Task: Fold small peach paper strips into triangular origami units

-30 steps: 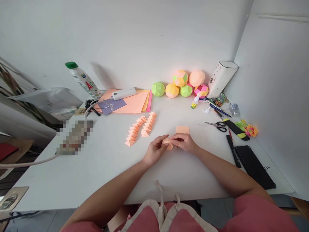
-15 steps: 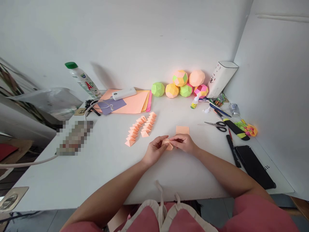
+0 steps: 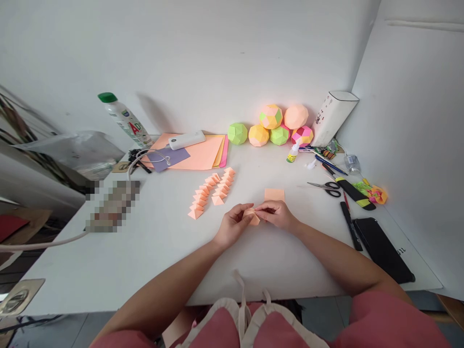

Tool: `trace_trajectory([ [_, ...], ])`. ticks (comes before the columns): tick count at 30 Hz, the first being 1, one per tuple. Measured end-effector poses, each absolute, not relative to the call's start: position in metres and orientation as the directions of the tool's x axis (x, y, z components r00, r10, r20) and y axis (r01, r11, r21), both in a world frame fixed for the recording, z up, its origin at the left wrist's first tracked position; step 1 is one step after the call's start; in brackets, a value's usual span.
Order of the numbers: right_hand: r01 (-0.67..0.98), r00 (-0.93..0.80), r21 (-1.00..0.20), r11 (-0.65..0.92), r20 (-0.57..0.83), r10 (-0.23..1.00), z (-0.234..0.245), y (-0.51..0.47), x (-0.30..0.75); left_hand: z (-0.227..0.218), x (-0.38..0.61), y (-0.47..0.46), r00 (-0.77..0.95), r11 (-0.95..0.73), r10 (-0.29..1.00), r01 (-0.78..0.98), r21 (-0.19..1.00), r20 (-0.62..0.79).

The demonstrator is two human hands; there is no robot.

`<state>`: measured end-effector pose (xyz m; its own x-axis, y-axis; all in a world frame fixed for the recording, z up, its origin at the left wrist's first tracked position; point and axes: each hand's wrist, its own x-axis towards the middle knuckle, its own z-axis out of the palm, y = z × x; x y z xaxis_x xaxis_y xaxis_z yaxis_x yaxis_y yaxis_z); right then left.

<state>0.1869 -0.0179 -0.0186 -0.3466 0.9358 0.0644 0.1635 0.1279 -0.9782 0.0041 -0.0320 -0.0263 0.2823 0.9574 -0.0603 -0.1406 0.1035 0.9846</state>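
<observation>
A small peach piece of folded paper (image 3: 254, 220) is pinched between both hands above the white table. My left hand (image 3: 234, 224) grips its left side, thumb in front. The fingers of my right hand (image 3: 277, 214) are closed on its upper right edge, hiding part of it. Just behind the right hand lies a flat peach paper square (image 3: 274, 194). To the left, two rows of folded peach paper units (image 3: 200, 197) lie nested one into another; the shorter row (image 3: 224, 186) is nearer my hands.
Faceted paper balls (image 3: 237, 134) sit along the wall, with a small glue bottle (image 3: 293, 152) before them. Scissors (image 3: 328, 188), a utility knife (image 3: 353, 193) and a black phone (image 3: 384, 249) lie at right. Coloured sheets (image 3: 203, 157), a power bank (image 3: 187, 140) and a white bottle (image 3: 125, 121) are at back left.
</observation>
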Motion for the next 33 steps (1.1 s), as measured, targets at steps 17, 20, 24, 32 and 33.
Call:
trace_trajectory([
  [17,0.289,-0.347,-0.867,0.405,0.299,0.889,-0.017,-0.021,0.182,-0.026,0.005,-0.031,0.277,0.107,0.959,-0.179,0.978,-0.054],
  [20,0.271,-0.385,-0.860,0.432,0.315,0.868,-0.014,-0.022,0.182,-0.024,0.005,-0.032,0.287,0.125,0.955,-0.167,0.978,-0.073],
  [24,0.303,-0.433,-0.830,0.469,0.318,0.843,-0.016,-0.024,0.182,-0.023,0.007,-0.033,0.272,0.171,0.956,-0.193,0.966,-0.115],
  [32,0.342,-0.389,-0.784,0.518,0.384,0.838,-0.023,-0.021,0.180,-0.028,0.007,-0.032,0.170,-0.171,0.973,0.065,0.983,0.158],
  [33,0.340,-0.386,-0.798,0.498,0.364,0.848,-0.022,-0.021,0.181,-0.027,0.006,-0.032,0.192,-0.180,0.968,0.079,0.980,0.162],
])
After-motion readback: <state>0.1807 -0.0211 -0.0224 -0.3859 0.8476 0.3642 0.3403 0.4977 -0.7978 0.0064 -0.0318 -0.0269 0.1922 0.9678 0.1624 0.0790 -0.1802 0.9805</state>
